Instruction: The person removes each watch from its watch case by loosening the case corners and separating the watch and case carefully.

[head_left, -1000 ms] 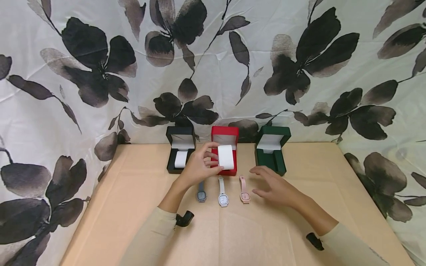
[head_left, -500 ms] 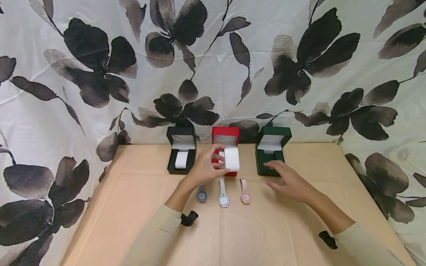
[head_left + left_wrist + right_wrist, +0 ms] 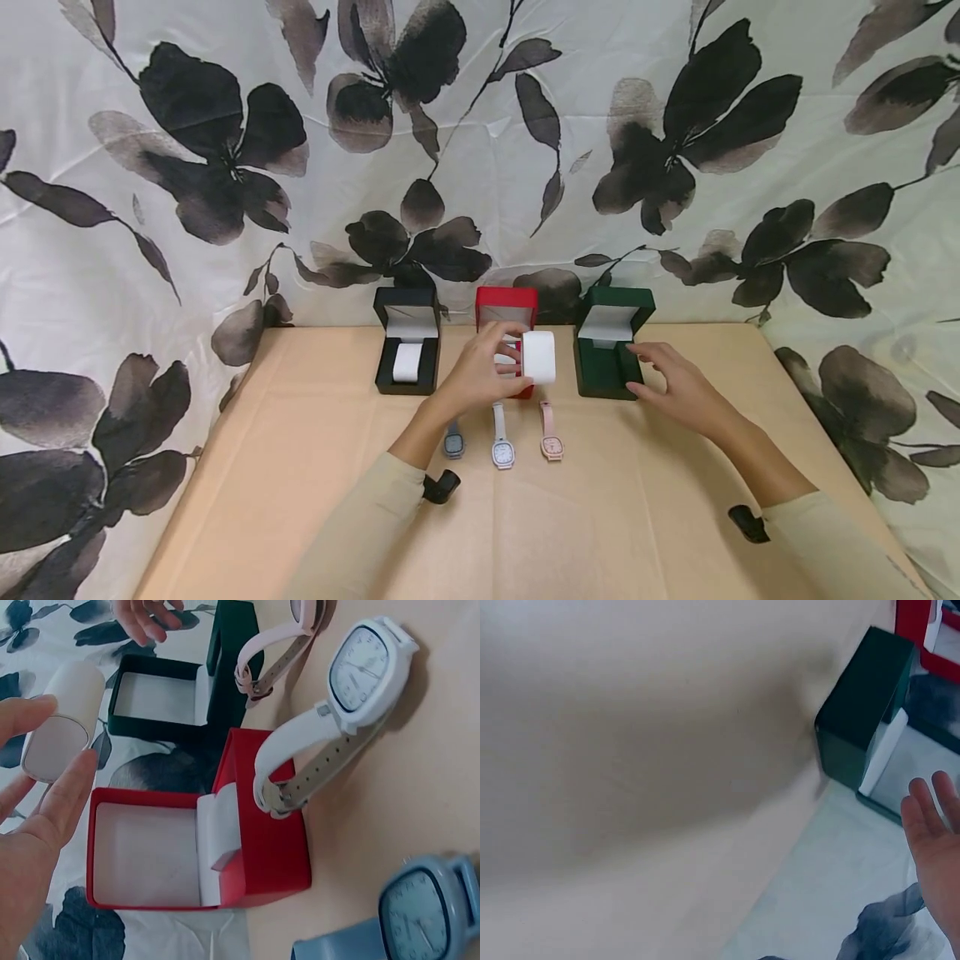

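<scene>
My left hand (image 3: 480, 371) pinches a white watch pillow (image 3: 538, 358) at its ends, in front of the red watch box (image 3: 507, 297). In the left wrist view, another white pillow (image 3: 225, 825) sits inside that red box. Beside the right side of the open green watch box (image 3: 596, 383) is my right hand (image 3: 686, 392), its fingers loosely spread and holding nothing. No pillow shows in the green box. Three watches lie in front of the boxes: a blue-grey watch (image 3: 453, 442), a white watch (image 3: 502, 450) and a pink watch (image 3: 551, 446).
At the left of the row stands an open black watch box (image 3: 384, 375) with a white pillow (image 3: 407, 362) in it. The boxes stand near the back edge of the tan table (image 3: 300, 467). Behind it hangs a white cloth (image 3: 525, 167) with dark flowers.
My left hand has carried the white pillow to the right, across the front of the red box. My right hand has moved right, from left of the green box to its right side.
</scene>
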A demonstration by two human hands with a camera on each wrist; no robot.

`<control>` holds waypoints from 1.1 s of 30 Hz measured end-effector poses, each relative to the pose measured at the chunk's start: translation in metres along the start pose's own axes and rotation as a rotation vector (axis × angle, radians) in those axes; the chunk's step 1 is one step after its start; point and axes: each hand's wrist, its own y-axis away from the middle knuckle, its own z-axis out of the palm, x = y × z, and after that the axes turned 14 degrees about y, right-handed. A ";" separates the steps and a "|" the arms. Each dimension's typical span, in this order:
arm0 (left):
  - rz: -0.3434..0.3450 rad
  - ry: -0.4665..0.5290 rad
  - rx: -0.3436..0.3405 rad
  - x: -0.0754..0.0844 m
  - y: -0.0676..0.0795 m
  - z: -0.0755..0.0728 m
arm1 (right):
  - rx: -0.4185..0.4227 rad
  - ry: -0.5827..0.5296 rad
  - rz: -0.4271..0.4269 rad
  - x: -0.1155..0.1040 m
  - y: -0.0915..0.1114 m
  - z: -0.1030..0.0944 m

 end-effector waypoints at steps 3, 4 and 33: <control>-0.002 -0.011 -0.012 -0.002 -0.005 0.006 | -0.015 -0.003 0.029 0.009 -0.003 0.000; -0.003 -0.020 -0.013 -0.003 -0.007 0.007 | -0.026 0.000 0.040 0.012 -0.004 0.000; -0.054 -0.098 -0.100 -0.024 -0.073 0.057 | -0.146 -0.053 0.134 0.055 -0.034 0.036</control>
